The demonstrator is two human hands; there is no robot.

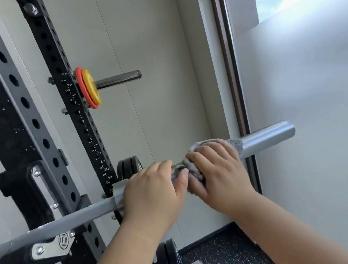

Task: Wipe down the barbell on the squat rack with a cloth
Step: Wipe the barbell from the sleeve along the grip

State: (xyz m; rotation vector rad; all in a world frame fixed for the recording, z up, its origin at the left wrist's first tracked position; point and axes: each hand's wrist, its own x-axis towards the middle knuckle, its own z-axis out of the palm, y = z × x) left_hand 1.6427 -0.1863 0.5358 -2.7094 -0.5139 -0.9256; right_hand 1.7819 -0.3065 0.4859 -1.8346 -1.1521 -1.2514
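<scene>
A grey barbell (267, 138) lies across the squat rack (18, 134), resting on a black J-hook at the lower left, its bare sleeve end pointing up and right. My left hand (153, 192) grips the sleeve just outside the collar. Right beside it, my right hand (217, 174) holds a grey cloth (232, 144) wrapped around the sleeve. The cloth's edge shows past my fingers; most of it is hidden under my palm. The two hands touch at the thumbs.
A storage peg on the rear upright carries a red plate and a yellow plate (91, 88). Black plates (129, 166) hang lower on the rack, and more stand near the speckled floor (170, 262). A white wall and a window frame (233, 83) close the right side.
</scene>
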